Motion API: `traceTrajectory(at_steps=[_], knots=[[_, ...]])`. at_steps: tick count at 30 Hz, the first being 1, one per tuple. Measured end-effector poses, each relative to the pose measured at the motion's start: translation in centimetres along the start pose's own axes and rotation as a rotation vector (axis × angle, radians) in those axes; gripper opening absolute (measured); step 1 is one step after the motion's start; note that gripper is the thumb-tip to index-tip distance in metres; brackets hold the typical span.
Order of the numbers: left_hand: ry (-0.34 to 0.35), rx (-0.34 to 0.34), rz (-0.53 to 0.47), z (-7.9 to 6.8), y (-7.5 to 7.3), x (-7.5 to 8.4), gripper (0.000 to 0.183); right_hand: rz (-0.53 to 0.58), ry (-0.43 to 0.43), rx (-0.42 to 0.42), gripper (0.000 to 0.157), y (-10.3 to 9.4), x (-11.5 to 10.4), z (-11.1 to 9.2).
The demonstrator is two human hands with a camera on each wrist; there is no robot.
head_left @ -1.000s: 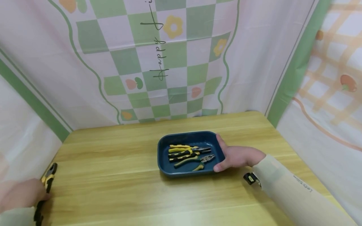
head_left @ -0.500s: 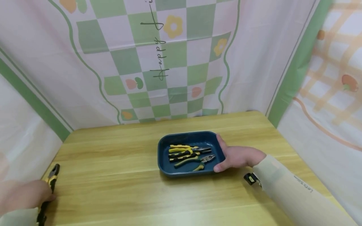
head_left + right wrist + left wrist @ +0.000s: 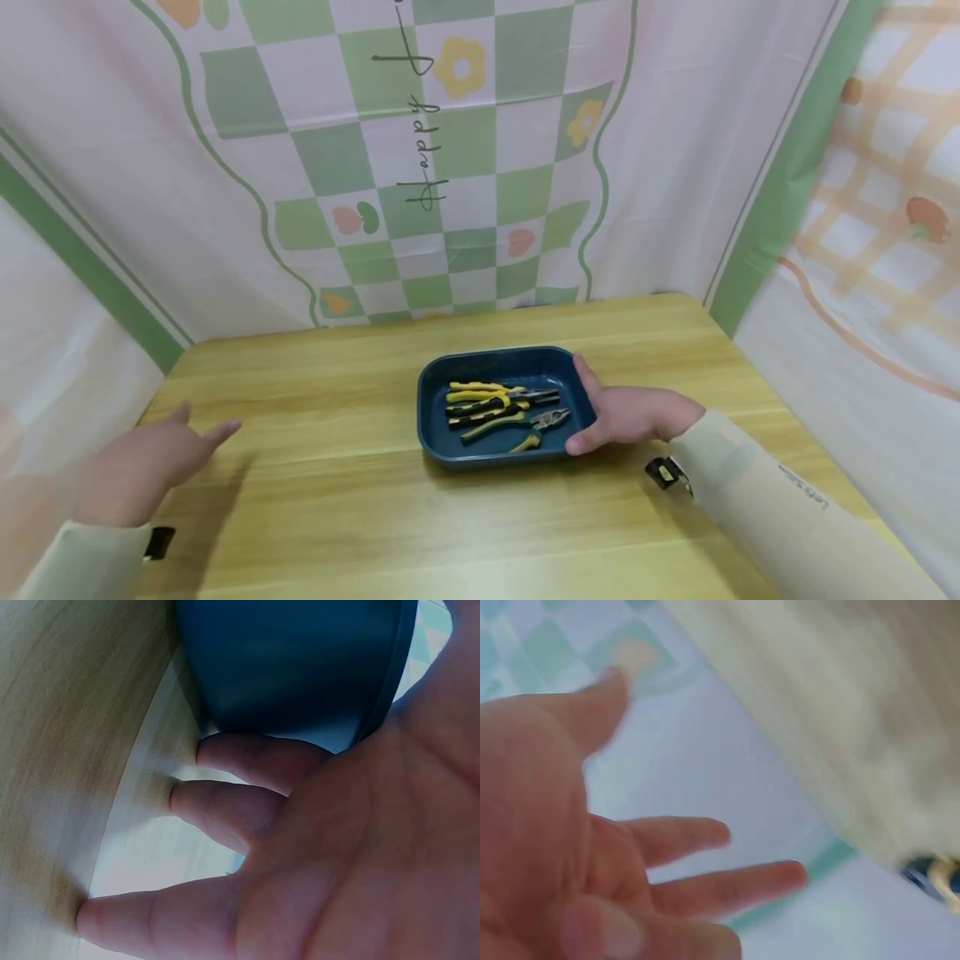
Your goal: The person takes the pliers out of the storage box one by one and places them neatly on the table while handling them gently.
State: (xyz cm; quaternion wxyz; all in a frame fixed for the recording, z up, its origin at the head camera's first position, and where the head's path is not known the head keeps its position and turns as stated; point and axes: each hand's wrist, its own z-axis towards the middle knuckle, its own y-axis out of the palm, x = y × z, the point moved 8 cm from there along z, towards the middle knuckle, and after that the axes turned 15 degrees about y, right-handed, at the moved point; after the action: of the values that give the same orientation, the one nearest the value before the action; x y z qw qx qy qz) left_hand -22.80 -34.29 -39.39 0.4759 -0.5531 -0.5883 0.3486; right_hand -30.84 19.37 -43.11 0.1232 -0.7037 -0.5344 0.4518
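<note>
The dark blue tray (image 3: 495, 364) sits on the wooden table (image 3: 315, 500), a little right of the middle, with its long sides running left to right. Inside it lie pliers with yellow handles (image 3: 480, 397) on the far side, pliers with black and yellow handles (image 3: 483, 410) just nearer, and pliers with green handles (image 3: 551, 418) nearest, all with their heads toward the right. The right hand (image 3: 622, 414) is spread against the tray's right end, its thumb at the near corner and a finger at the far corner; in the right wrist view, three more fingers reach down to the tabletop, fairly straight, beside the tray's outer wall. The left hand (image 3: 146, 467) is over the left part of the table, well apart from the tray, with its fingers parted, some straight and some bent, and nothing in its hold. Pale sleeves (image 3: 787, 508) cover both arms, and a small black device (image 3: 663, 472) shows at the right cuff. Beyond the table's far edge hangs a printed cloth (image 3: 510, 192) with green and white checks, flowers and lettering.
</note>
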Motion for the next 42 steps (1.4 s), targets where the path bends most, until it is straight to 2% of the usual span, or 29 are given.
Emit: traceTrajectory(at_steps=[2, 5, 9, 12, 17, 19, 22, 25, 30, 34, 37, 42], knots=[[-0.009, 0.002, -0.040, 0.8, -0.5, 1.8, 0.116, 0.006, 0.006, -0.001, 0.131, 0.0, 0.0, 0.1], [0.045, 0.064, -0.057, 1.8, -1.5, 4.8, 0.115, 0.006, 0.014, 0.003, 0.131, 0.0, 0.0, 0.1], [0.145, 0.115, -0.034, 3.2, -2.8, 8.6, 0.116, -0.001, 0.017, 0.008, 0.132, 0.0, 0.0, 0.0], [0.243, 0.120, -0.055, 4.3, -3.3, 11.3, 0.115, -0.007, 0.016, 0.012, 0.132, 0.0, 0.0, 0.0], [0.385, 0.109, -0.259, 6.0, -3.4, 15.3, 0.106, -0.021, 0.026, 0.024, 0.132, 0.0, 0.2, 0.2], [0.404, 0.100, -0.326, 6.4, -3.6, 16.8, 0.106, -0.023, 0.032, 0.026, 0.132, 0.0, 0.3, 0.3], [0.422, 0.085, -0.359, 7.0, -4.0, 19.2, 0.109, -0.022, 0.033, 0.027, 0.132, 0.0, 0.4, 0.4], [0.464, 0.073, -0.324, 7.8, -4.2, 21.6, 0.105, -0.014, 0.030, 0.026, 0.132, 0.1, 0.4, 0.3], [0.551, 0.032, -0.228, 9.2, -4.0, 25.3, 0.075, -0.009, 0.025, 0.017, 0.132, 0.1, 0.5, 0.2], [0.599, 0.007, -0.109, 10.2, -3.6, 28.1, 0.056, -0.026, 0.024, 0.021, 0.131, 0.0, 0.5, 0.1], [0.611, -0.015, -0.028, 10.9, -3.0, 29.7, 0.054, -0.033, 0.022, 0.025, 0.131, 0.0, 0.4, 0.0], [0.583, -0.068, 0.028, 11.9, -1.4, 31.3, 0.055, -0.026, 0.024, 0.023, 0.131, 0.0, 0.2, 0.0]])
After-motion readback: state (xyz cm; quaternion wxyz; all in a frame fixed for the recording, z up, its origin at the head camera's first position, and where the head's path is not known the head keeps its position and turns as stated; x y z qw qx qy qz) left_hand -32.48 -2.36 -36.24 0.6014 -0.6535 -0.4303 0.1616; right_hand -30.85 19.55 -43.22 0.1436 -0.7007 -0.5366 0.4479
